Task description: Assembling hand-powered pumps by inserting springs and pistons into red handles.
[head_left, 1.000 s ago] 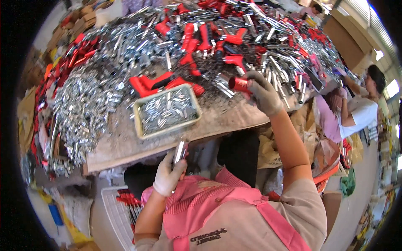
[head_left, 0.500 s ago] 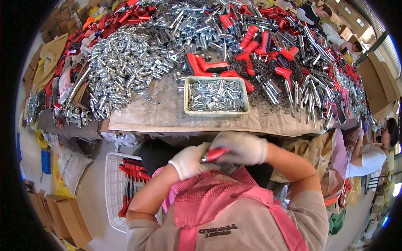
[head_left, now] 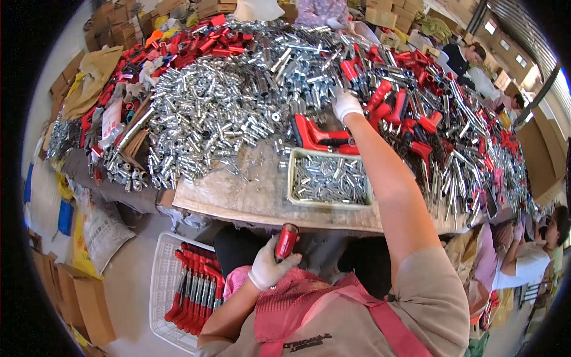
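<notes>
Gripping a red cylindrical sleeve (head_left: 287,240) in the white-gloved left hand (head_left: 270,266), wrapping fingers and thumb around its lower part and tilting its upper end slightly to the right. Holding this sleeve in front of the body, between a pink apron (head_left: 285,309) and the near edge of a wooden tabletop (head_left: 208,193). Holding the right arm out over the table, passing the forearm above the right end of a cream rectangular tray (head_left: 290,181) filled with short silver pins (head_left: 327,180). Placing the white-gloved right hand (head_left: 348,107) at a heap of silver metal tubes (head_left: 297,74), just left of some red handles (head_left: 380,95). Hiding the fingertips among the pieces, so leaving it impossible to tell whether closing on any of them.

Facing a broad mound of small silver fittings (head_left: 196,113) to the left of the tray, and red-and-black pistol-shaped grips (head_left: 309,134) lying just behind it. Having a white plastic basket (head_left: 156,297) low at the left, below the table edge, bearing red-handled tools (head_left: 193,291) laid side by side. Wearing a beige short-sleeved shirt (head_left: 434,297) under the apron. Working near a co-worker in a white top (head_left: 526,271) at the far right.
</notes>
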The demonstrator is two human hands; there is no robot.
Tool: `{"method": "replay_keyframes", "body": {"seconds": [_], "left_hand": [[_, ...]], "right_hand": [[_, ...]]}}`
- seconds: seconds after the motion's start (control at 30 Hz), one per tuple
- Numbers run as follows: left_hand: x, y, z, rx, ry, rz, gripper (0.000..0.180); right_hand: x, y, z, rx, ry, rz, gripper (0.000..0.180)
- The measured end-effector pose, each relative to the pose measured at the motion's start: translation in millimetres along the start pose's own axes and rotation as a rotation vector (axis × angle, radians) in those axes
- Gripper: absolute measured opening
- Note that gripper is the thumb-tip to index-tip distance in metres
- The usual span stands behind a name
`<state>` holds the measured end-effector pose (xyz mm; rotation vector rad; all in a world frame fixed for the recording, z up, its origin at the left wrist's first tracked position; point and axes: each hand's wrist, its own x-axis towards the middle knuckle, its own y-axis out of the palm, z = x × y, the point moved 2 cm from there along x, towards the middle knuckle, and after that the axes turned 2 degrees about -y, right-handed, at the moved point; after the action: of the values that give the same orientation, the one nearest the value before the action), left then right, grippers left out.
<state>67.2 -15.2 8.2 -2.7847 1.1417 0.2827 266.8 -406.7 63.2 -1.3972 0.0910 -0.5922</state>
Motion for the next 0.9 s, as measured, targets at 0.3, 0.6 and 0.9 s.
{"method": "replay_keyframes", "body": {"seconds": [0.3,0.6,0.9], "left_hand": [[7,-2,8,-0.112,-0.145,0.024,0.042],[21,7,7,-0.026,-0.064,0.020,0.039],[7,6,8,-0.182,-0.135,0.039,0.036]], "right_hand": [[2,-17,-32,0.750,-0.120,0.407,0.016],[-43,-66,-30,0.871,0.021,0.717,0.032],[-40,-39,-60,-0.379,-0.374,0.273,0.029]]}}
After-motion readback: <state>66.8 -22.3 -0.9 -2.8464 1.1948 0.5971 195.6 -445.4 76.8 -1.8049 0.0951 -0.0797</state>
